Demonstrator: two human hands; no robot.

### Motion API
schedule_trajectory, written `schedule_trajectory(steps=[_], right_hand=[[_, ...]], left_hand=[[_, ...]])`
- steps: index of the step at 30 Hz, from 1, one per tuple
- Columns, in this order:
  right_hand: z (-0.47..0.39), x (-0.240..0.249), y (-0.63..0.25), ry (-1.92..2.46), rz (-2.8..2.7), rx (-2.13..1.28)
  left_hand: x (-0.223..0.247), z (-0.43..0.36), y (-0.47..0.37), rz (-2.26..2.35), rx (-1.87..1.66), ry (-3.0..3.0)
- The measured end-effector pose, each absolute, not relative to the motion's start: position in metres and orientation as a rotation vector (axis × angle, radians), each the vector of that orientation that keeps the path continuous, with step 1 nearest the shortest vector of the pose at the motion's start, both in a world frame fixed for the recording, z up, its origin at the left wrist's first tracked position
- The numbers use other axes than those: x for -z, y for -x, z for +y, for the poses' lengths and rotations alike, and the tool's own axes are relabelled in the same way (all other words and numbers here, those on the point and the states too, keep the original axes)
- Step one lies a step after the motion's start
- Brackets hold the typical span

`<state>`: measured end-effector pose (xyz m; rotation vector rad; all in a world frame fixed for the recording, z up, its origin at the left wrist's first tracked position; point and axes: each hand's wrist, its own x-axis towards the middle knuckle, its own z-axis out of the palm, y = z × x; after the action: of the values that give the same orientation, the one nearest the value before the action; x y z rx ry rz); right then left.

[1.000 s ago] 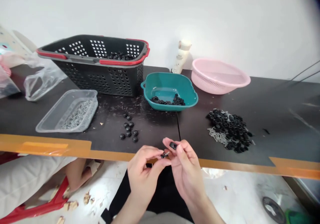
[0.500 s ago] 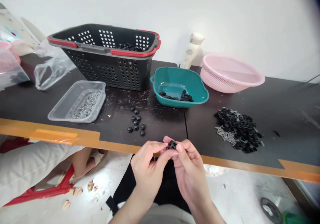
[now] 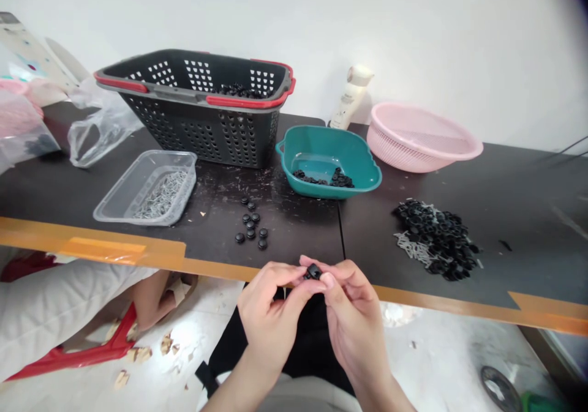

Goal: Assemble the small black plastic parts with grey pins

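Note:
A small black plastic part [image 3: 313, 272] is pinched between the fingertips of both hands, just over the table's front edge. My left hand [image 3: 272, 305] grips it from the left with thumb and forefinger. From the right, my right hand [image 3: 351, 305] presses its thumb and finger against the same piece. Fingers cover much of it, so its exact shape is hard to make out. Ahead and to the left lie several round black pieces [image 3: 250, 224]. To the right is a heap of black parts [image 3: 441, 240] mixed with grey pins [image 3: 412, 248].
A clear tray [image 3: 108, 207] holds metal pins. Behind it stands a black basket [image 3: 197, 133] with red handles. A teal basin [image 3: 331, 193] contains small black parts. Farther back are a white bottle [image 3: 349, 100] and a pink colander [image 3: 413, 155]. Another person's leg [image 3: 68, 308] is at lower left.
The black part has turned slightly between my fingers, and my right thumb sits a little lower against it. The view has shifted slightly; objects on the table stay in place.

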<state>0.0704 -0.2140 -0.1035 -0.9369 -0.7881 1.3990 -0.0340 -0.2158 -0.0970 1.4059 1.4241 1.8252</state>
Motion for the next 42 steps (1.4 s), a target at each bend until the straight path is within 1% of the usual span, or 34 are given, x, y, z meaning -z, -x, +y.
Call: schedule_trajectory(steps=[5, 10, 14, 16, 20, 27, 32, 37, 42], right_hand=[[-0.213, 0.102, -0.076, 0.967, -0.850, -1.458], [-0.211, 0.094, -0.084, 0.923, -0.915, -1.648], [-0.207, 0.089, -0.089, 0.874, -0.932, -1.855], [-0.206, 0.088, -0.089, 0.889, -0.915, -1.865], [-0.211, 0.090, -0.086, 0.962, -1.029, -1.684], [-0.219, 0.082, -0.082, 1.016, -1.156, -1.303], [-0.217, 0.082, -0.092, 0.912, -1.306, -1.139], [-0.215, 0.081, -0.099, 0.827, -1.471, -0.918], [-0.215, 0.076, -0.103, 0.827, -1.516, -0.895]], left_hand=[[0.095, -0.210, 0.041, 1.350, -1.819, -1.445], [0.092, -0.199, 0.052, 1.198, -1.880, -1.619], [0.096, -0.198, 0.051, 1.078, -1.885, -1.517], [0.099, -0.199, 0.048, 1.044, -1.847, -1.450], [0.101, -0.200, 0.045, 1.076, -1.848, -1.465], [0.094, -0.201, 0.047, 1.181, -1.538, -1.989], [0.094, -0.205, 0.048, 0.976, -1.425, -1.997], [0.095, -0.208, 0.047, 0.974, -1.399, -1.953], [0.095, -0.211, 0.044, 0.990, -1.447, -1.961]])
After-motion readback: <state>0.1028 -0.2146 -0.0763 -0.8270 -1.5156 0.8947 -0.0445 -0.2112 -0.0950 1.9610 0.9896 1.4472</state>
